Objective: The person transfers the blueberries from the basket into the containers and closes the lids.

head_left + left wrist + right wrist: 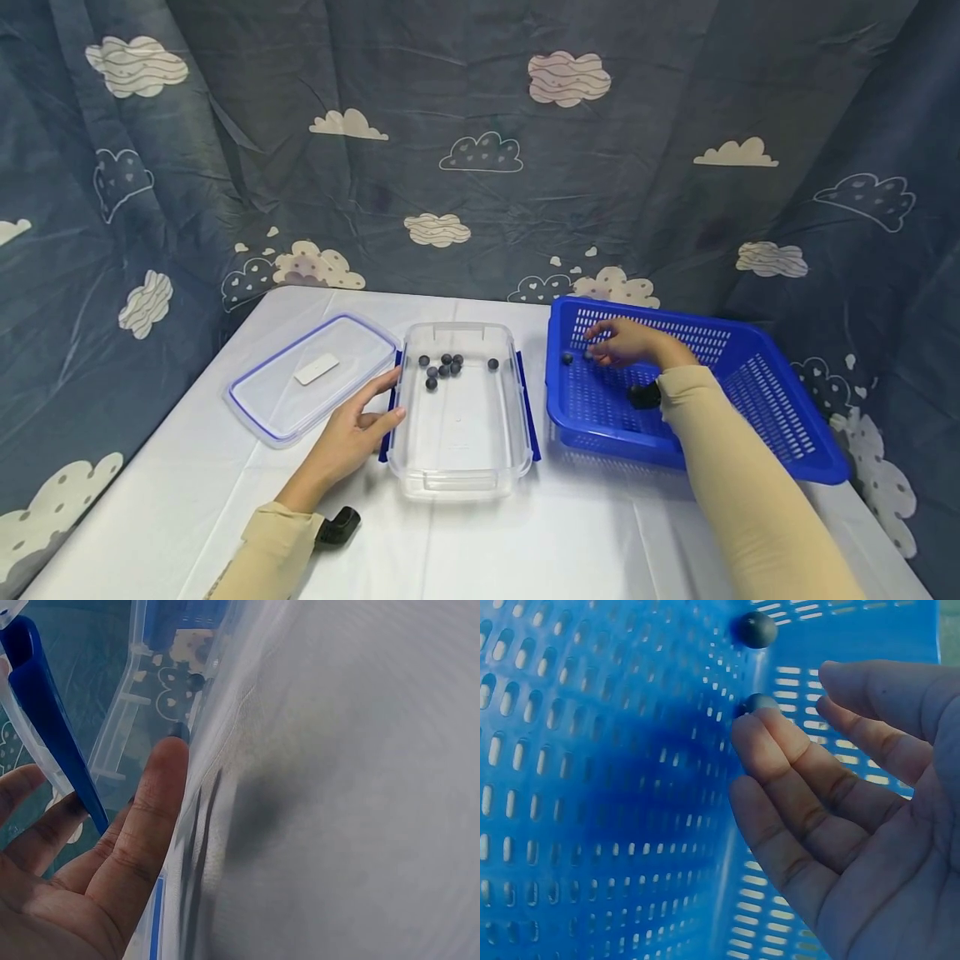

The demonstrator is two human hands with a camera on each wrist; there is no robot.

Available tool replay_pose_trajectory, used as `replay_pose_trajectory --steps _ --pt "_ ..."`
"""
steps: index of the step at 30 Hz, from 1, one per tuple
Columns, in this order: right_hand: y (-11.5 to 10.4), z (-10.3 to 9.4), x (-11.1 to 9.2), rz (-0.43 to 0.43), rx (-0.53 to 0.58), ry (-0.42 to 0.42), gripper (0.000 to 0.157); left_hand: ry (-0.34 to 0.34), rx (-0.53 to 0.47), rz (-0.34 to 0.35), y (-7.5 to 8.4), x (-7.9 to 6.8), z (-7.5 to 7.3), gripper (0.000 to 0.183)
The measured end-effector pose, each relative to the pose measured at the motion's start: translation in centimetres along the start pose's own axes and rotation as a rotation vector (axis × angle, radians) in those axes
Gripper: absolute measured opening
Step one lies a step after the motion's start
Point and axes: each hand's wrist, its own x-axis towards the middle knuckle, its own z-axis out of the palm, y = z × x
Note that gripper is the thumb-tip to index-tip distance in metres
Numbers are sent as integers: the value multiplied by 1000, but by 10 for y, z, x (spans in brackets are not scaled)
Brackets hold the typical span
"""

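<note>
My left hand point(348, 437) rests against the left side of a clear plastic container point(461, 442), its fingers fairly straight around the blue side latch point(56, 720). Several blueberries point(444, 371) lie toward the far end inside the container. Over in the blue basket point(611, 437), my right hand point(628, 343) reaches down near the left wall, thumb apart from the fingers. One blueberry point(761, 703) sits right at its fingertips, partly hidden by them. Another blueberry point(757, 630) lies a little beyond, against the basket wall.
A clear lid point(277, 400) with a blue seal lies left of the container, a small white rectangular piece point(317, 368) on it. The white-covered table point(585, 533) ends at a dark cloud-print curtain point(420, 75). The basket's raised rim stands close beside the container's right latch point(528, 408).
</note>
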Motion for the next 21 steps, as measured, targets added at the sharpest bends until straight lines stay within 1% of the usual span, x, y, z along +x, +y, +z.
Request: replay_pose_trajectory --steps 7,12,21 --pt "9 6 5 5 20 -11 39 0 -8 -3 1 0 0 64" --pt "13 7 6 8 3 21 34 -1 2 -6 1 0 0 64" --pt "15 10 11 -11 -90 101 30 -3 5 1 2 1 0 65"
